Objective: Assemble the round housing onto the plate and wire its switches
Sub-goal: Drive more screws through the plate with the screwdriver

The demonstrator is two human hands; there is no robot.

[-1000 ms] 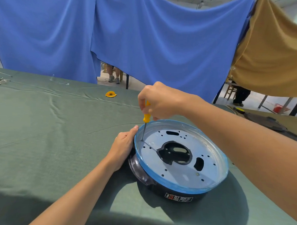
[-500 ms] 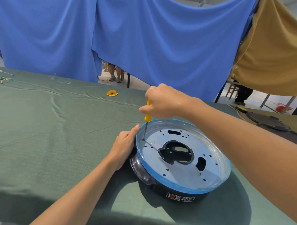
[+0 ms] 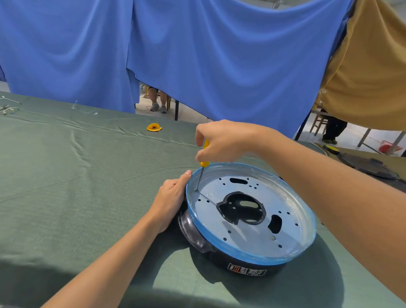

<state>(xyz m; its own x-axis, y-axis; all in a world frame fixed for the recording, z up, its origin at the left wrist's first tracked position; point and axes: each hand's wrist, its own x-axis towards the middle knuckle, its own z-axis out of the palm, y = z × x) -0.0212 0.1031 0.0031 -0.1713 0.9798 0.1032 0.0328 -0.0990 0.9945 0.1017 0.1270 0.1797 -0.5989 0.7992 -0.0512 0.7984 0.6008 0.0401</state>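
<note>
Right hand (image 3: 223, 140): curled round the yellow handle of the screwdriver (image 3: 205, 163). The shaft is nearly upright, with its tip at a hole by the left edge of the metal plate (image 3: 242, 237).
Left hand (image 3: 172, 199): fingers flat against the left side of the round housing (image 3: 218, 253), thumb up by its blue rim, gripping nothing.
Housing: sits on the green cloth (image 3: 79, 183), plate on top.
Table: cloth's a bit wrinkled, small yellow bit (image 3: 154, 127) further back.
Room: blue sheets (image 3: 201, 60) hang behind, tan sheet (image 3: 375, 68) on the right.

Round black housing (image 3: 216, 252) lies flat on green bench (image 3: 79, 195), blue band round its rim. Grey perforated plate (image 3: 247, 237) seated on top, central cutout open. Yellow-handled screwdriver (image 3: 204, 163) near upright, tip in plate's left-edge hole.
</note>
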